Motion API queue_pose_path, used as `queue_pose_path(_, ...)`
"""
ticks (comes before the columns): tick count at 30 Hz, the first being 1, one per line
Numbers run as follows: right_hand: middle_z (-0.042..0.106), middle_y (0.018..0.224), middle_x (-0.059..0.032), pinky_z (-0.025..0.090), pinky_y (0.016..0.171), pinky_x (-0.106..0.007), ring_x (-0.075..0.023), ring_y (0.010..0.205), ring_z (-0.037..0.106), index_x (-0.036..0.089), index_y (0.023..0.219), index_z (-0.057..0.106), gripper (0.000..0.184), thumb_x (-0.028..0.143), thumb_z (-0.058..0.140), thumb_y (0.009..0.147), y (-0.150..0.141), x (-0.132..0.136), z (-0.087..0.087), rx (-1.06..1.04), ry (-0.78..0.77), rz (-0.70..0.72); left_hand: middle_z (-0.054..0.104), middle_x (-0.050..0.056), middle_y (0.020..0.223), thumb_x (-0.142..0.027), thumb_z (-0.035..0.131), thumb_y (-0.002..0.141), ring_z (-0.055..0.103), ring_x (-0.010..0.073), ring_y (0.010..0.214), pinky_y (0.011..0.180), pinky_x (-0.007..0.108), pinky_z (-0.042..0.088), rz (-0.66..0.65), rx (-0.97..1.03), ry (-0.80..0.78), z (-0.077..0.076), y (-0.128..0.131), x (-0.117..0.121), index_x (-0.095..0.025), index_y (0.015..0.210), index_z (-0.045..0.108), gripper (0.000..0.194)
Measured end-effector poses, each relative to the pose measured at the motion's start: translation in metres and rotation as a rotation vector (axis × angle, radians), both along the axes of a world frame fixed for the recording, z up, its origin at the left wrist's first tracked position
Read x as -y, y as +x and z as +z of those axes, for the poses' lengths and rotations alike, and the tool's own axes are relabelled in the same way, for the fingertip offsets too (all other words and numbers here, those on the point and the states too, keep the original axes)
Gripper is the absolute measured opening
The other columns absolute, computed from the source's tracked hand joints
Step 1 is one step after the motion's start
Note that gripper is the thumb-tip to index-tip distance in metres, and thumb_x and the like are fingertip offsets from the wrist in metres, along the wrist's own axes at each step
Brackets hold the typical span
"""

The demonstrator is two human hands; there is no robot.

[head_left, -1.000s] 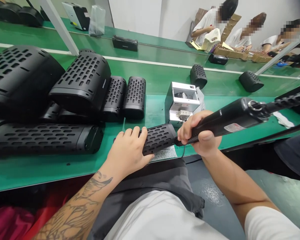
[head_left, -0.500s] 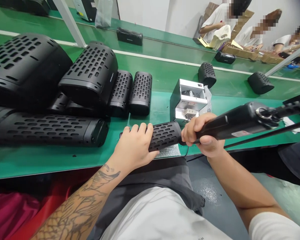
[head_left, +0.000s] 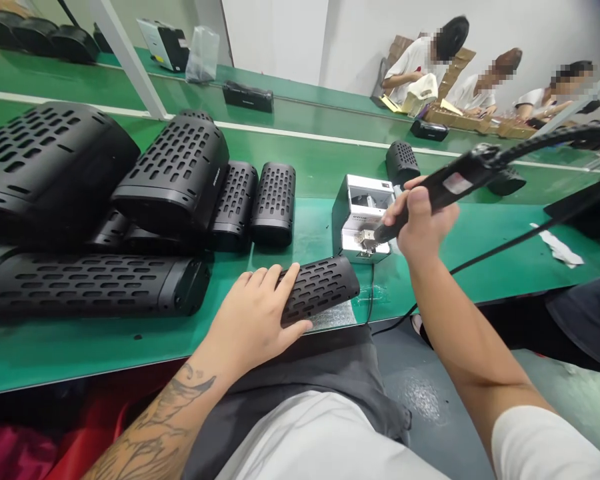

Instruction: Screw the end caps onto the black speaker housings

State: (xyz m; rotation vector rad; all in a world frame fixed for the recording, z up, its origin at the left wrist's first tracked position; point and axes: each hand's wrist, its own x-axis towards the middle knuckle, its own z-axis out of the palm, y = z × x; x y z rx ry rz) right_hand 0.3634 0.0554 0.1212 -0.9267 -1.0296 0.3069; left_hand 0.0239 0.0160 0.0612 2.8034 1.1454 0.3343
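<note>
My left hand (head_left: 257, 317) is wrapped over a black speaker (head_left: 323, 287) with slotted grille holes, which lies on its side near the table's front edge. Its left end is hidden under my palm and fingers. In my right hand (head_left: 425, 220) is a black electric screwdriver (head_left: 455, 180), gripped round its body and tilted, cord end up to the right. The tool's tip reaches the metal pick-up block (head_left: 367, 239) of a small white and grey screw feeder (head_left: 347, 207) behind the speaker. Whether a screw sits on the tip is too small to tell.
Several black speakers (head_left: 170, 170) are stacked on the left of the green table (head_left: 305, 230). The screwdriver's cord (head_left: 535, 233) and a white paper scrap (head_left: 557, 247) are at right. Past the green belt (head_left: 300, 150), people (head_left: 415, 63) work at the far side.
My right hand has lifted the screwdriver from the speaker's right end up and back to the screw feeder. My left hand keeps its hold on the speaker. The view has tilted slightly.
</note>
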Motion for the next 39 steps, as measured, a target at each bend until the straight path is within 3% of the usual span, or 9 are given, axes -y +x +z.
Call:
queue_pose_path(3,0.066,0.060,0.0086,0.055,0.049,-0.034,-0.0156,0.044,0.061,0.027,0.092,0.076,0.060,0.079,0.106,0.086,0.003,-0.006,-0.013,0.013,-0.045,0.046,0.077,0.022,0.169,-0.058,0.086,0.106,0.079,0.0483,0.150,0.128,0.065,0.067,-0.052,0.181,-0.055,-0.012,-0.030,-0.008,-0.026,0.182,0.063,0.086)
queue_pose_path(7,0.066,0.059,0.0094,0.057,0.050,-0.033,-0.0152,0.044,0.061,0.027,0.092,0.074,0.063,0.081,0.107,0.084,0.002,0.001,-0.020,0.010,-0.060,0.046,0.061,0.019,0.188,-0.053,0.080,0.110,0.066,0.0474,0.172,0.142,0.065,0.061,-0.031,0.481,-0.120,-0.044,-0.066,-0.007,-0.035,0.192,0.047,0.090)
queue_pose_path(11,0.068,0.061,0.0086,0.059,0.051,-0.034,-0.0159,0.046,0.063,0.028,0.095,0.077,0.058,0.077,0.107,0.087,-0.001,0.011,-0.013,0.010,-0.077,0.047,0.049,0.024,0.193,-0.059,0.090,0.102,0.058,0.0536,0.178,0.144,0.075,0.055,0.035,0.601,-0.163,-0.079,-0.076,0.005,-0.035,0.198,0.028,0.117)
queue_pose_path(14,0.070,0.065,0.0078,0.059,0.052,-0.034,-0.0163,0.049,0.065,0.029,0.099,0.081,0.049,0.069,0.108,0.090,-0.017,0.030,0.003,-0.039,-0.034,0.083,0.047,0.025,0.193,-0.053,0.095,0.098,0.058,0.0519,0.178,0.144,0.076,0.055,0.090,0.614,-0.236,-0.093,-0.071,0.013,-0.035,0.200,0.020,0.127)
queue_pose_path(18,0.071,0.067,0.0064,0.063,0.054,-0.038,-0.0183,0.048,0.064,0.033,0.106,0.086,0.043,0.068,0.108,0.092,-0.053,0.070,0.032,-0.104,0.029,0.334,0.046,0.024,0.193,-0.046,0.097,0.099,0.055,0.0484,0.181,0.146,0.074,0.053,0.086,0.644,-0.234,-0.095,-0.064,0.015,-0.035,0.199,0.017,0.129)
queue_pose_path(21,0.072,0.065,0.0055,0.063,0.049,-0.043,-0.0206,0.041,0.059,0.036,0.109,0.083,0.048,0.077,0.103,0.094,-0.082,0.089,0.041,-0.052,-0.032,0.530,0.047,0.024,0.192,-0.042,0.099,0.097,0.055,0.0485,0.181,0.145,0.073,0.055,0.072,0.618,-0.215,-0.095,-0.064,0.013,-0.036,0.199,0.012,0.135)
queue_pose_path(28,0.069,0.059,0.0063,0.052,0.039,-0.038,-0.0182,0.035,0.053,0.035,0.104,0.080,0.046,0.073,0.103,0.093,-0.129,0.077,0.015,-0.047,-0.056,0.641,0.050,0.024,0.190,-0.041,0.103,0.094,0.059,0.0471,0.177,0.143,0.072,0.057,0.073,0.636,-0.222,-0.100,-0.063,0.013,-0.037,0.198,0.012,0.138)
queue_pose_path(33,0.067,0.057,0.0066,0.053,0.039,-0.038,-0.0179,0.035,0.053,0.034,0.101,0.077,0.048,0.075,0.102,0.093,-0.133,0.074,0.003,-0.022,-0.054,0.615,0.050,0.024,0.190,-0.042,0.103,0.094,0.058,0.0470,0.179,0.144,0.071,0.056,0.067,0.635,-0.204,-0.102,-0.061,0.013,-0.037,0.199,0.009,0.142)
queue_pose_path(39,0.072,0.065,0.0048,0.061,0.046,-0.033,-0.0151,0.042,0.060,0.030,0.098,0.080,0.030,0.050,0.102,0.100,-0.128,0.075,-0.004,-0.048,-0.045,0.736,0.051,0.024,0.188,-0.046,0.105,0.093,0.063,0.0467,0.173,0.140,0.070,0.060,0.078,0.622,-0.196,-0.103,-0.061,0.011,-0.036,0.201,0.006,0.147)
